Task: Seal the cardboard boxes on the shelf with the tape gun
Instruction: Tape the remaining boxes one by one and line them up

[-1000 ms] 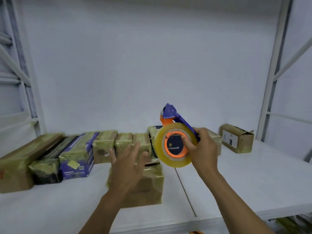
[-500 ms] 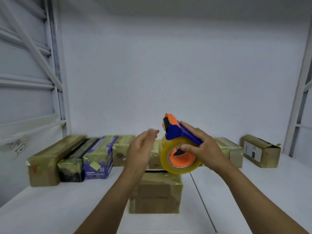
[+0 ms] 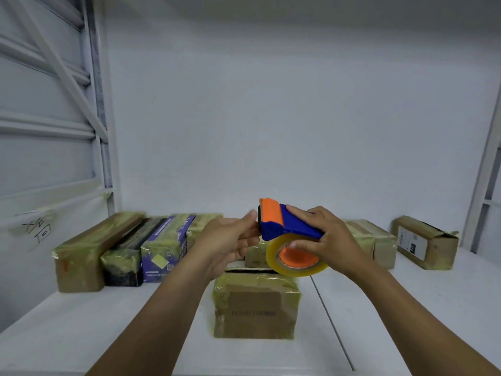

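1. Head view: the right hand (image 3: 332, 240) is wrapped over the blue body of the tape gun (image 3: 292, 226), with its thumb under the clear tape roll (image 3: 272, 256). The gun is held in the air above and just behind the front cardboard box (image 3: 254, 308).
2. The left hand (image 3: 227, 240) is right at the orange nose, thumb up by the dark cutter edge (image 3: 259, 217) and fingers curled beneath. I cannot tell whether it has the tape end pinched or is only feeling for it.
3. First risk: that thumb sits beside the cutter's teeth, so a slip while tugging could nick it.
4. Second risk: clear tape is hard to see. If the loose end folds back onto the roll, it sticks and the pull starts crooked.
5. Third risk: the front box looks light and stands free on the shelf (image 3: 95, 340). Pressing the gun down with nothing bracing the box could push it back into the small box (image 3: 254, 257) behind it.
6. Edges: the dark slot at the box's top rear edge looks like the part still needing tape.
7. Room: there is bare shelf on both sides of the front box. The wrapped boxes (image 3: 81, 256) line the back left, more wrapped boxes (image 3: 379, 242) sit back right, and an open-flapped box (image 3: 425, 242) sits far right. They are all well apart from the hands, so a stroke toward the person has the freest path.
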